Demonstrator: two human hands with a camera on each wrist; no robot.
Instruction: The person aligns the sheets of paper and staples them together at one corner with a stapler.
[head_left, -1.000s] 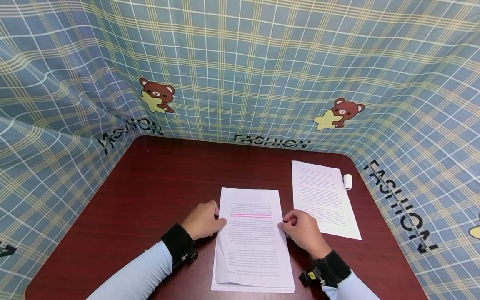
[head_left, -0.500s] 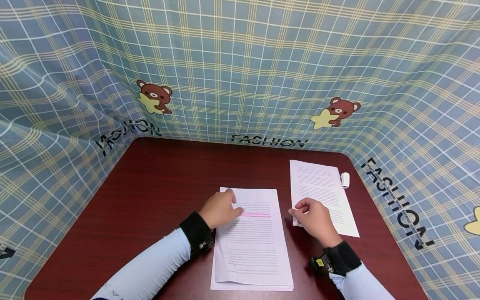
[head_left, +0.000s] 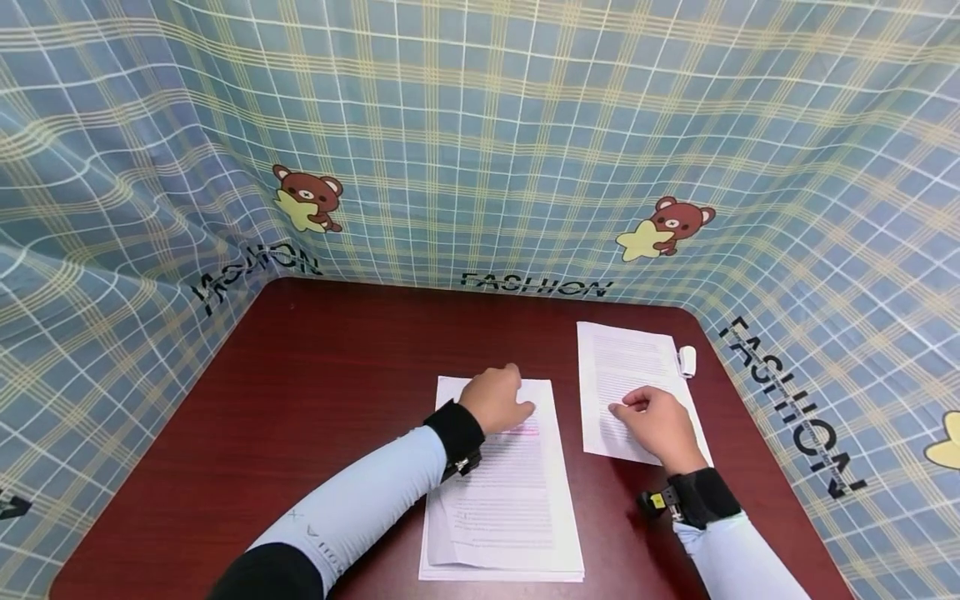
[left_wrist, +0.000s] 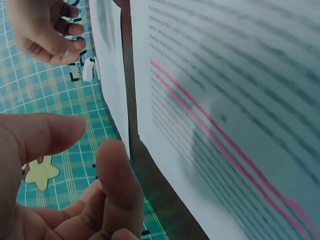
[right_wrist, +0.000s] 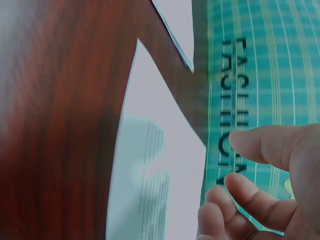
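On the dark red wooden table [head_left: 315, 392], the left hand [head_left: 495, 400] hovers over the pink-highlighted stack of printed white pages [head_left: 510, 500], fingers loosely curled, gripping nothing. The right hand [head_left: 656, 421], similarly loose and empty, lies over the separate single printed sheet [head_left: 618, 358], near a small white clip [head_left: 686, 361].

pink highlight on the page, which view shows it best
The left wrist view: the pink highlight runs close-up across the page as two clear lines. The head view shows only a short bit beside the left hand. The right wrist view does not show it.
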